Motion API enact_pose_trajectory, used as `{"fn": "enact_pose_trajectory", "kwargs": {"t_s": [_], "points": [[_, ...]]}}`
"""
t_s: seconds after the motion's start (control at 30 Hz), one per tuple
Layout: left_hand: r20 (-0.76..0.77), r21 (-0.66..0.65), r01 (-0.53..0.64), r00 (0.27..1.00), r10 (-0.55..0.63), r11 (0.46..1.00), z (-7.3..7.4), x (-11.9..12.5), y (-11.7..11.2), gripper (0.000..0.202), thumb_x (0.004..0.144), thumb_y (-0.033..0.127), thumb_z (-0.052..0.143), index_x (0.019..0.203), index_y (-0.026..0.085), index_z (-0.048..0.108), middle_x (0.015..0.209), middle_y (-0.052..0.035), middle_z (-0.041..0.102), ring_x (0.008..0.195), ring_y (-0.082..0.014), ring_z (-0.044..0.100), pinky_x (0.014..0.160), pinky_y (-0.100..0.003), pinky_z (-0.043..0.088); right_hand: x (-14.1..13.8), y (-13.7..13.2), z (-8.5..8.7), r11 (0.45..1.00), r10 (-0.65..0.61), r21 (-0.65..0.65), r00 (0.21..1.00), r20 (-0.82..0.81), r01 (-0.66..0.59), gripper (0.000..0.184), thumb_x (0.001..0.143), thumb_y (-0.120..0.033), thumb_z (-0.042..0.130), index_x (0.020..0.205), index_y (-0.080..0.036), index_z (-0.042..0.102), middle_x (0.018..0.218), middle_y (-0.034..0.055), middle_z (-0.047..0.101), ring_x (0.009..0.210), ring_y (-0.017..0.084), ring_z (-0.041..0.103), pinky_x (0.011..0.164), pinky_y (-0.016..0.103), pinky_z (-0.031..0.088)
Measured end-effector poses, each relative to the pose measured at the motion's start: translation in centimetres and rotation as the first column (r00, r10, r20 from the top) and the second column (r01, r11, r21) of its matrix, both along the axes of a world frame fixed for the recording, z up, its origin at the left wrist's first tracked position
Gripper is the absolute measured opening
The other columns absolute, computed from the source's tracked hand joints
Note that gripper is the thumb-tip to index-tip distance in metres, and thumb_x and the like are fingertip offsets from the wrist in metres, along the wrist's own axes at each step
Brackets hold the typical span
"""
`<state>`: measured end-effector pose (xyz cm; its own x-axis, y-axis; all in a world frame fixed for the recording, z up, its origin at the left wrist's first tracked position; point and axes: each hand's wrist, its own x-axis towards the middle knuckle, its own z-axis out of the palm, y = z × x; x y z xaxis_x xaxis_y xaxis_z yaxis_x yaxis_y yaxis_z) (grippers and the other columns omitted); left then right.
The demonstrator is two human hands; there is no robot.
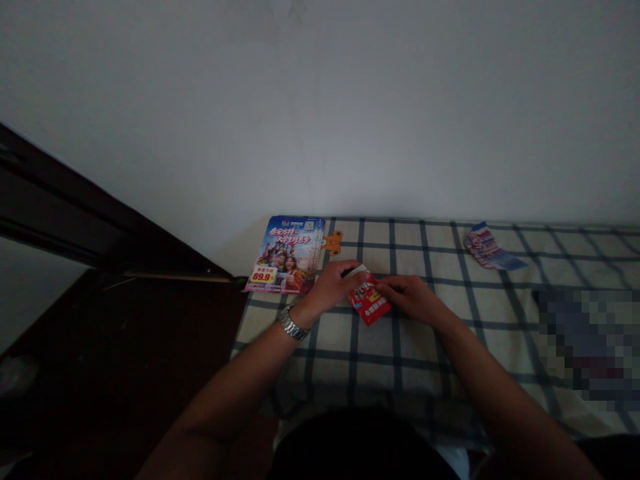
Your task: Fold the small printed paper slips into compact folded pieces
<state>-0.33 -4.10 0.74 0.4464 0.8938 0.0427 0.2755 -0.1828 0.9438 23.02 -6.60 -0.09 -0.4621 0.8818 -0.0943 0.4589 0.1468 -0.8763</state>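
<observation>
Head view looks down on a bed or table covered by a checked cloth (450, 347), pale with dark lines, filling the lower right of the frame under a plain white wall (350, 100). Just below the centre, both hands meet on a small red leaflet (369, 303) lying on the cloth. The left hand (333, 287), with a metal wristwatch (293, 325) on its wrist, has its fingers curled over the leaflet's upper left corner and pinches it there. The right hand (413, 298) closes on the leaflet's right edge, fingers bent down over it.

Left of the hands, at the cloth's far left corner, lies a colourful poster (286, 255) with a yellow price tag printed on it; a small orange cut-out (333, 243) sits just beside its upper right edge. In the upper right of the cloth, well apart from the hands, rests a loose stack of blue and red leaflets (487, 248). Dark wooden furniture (125, 320) fills the lower left of the frame.
</observation>
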Motion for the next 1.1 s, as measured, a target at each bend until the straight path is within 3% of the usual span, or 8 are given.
{"fn": "enact_pose_trajectory", "kwargs": {"t_s": [0.23, 0.5, 1.1], "points": [[-0.009, 0.011, -0.004, 1.000, 0.004, 1.000, 0.2, 0.0, 0.1, 0.039, 0.097, 0.053, 0.060, 0.087, 0.017, 0.070, 0.080, -0.0013, 0.066, 0.075, -0.0168, 0.059, 0.066, -0.026, 0.041, 0.0, -0.1, 0.0, 1.000, -0.025, 0.018, 1.000, -0.007, 0.025, 0.046, 0.101, -0.057, 0.053, 0.104, -0.021, 0.080, 0.086, 0.0034, 0.080, 0.075, 0.021, 0.069, 0.066, 0.029, 0.051], [-0.037, 0.038, -0.020, 0.999, 0.021, 0.999, 0.1, -0.2, 0.2, 0.039, 0.098, 0.053, 0.060, 0.086, 0.017, 0.071, 0.079, -0.0008, 0.065, 0.074, -0.0159, 0.057, 0.064, -0.026, 0.038, 0.3, 0.1, 0.1, 0.999, 0.037, 0.004, 0.999, 0.004, -0.037, 0.046, 0.102, -0.057, 0.052, 0.110, -0.022, 0.080, 0.088, 0.0025, 0.080, 0.077, 0.021, 0.069, 0.067, 0.029, 0.050], [0.006, 0.043, -0.070, 0.998, 0.070, 0.997, -0.1, -0.2, 0.4, 0.040, 0.097, 0.054, 0.059, 0.082, 0.018, 0.065, 0.076, 0.0005, 0.061, 0.072, -0.0155, 0.053, 0.065, -0.026, 0.040, 1.3, 0.4, 0.0, 0.999, 0.041, 0.030, 0.999, 0.021, -0.041, 0.046, 0.103, -0.056, 0.050, 0.103, -0.021, 0.080, 0.085, 0.0032, 0.077, 0.073, 0.019, 0.066, 0.066, 0.029, 0.050]]}}
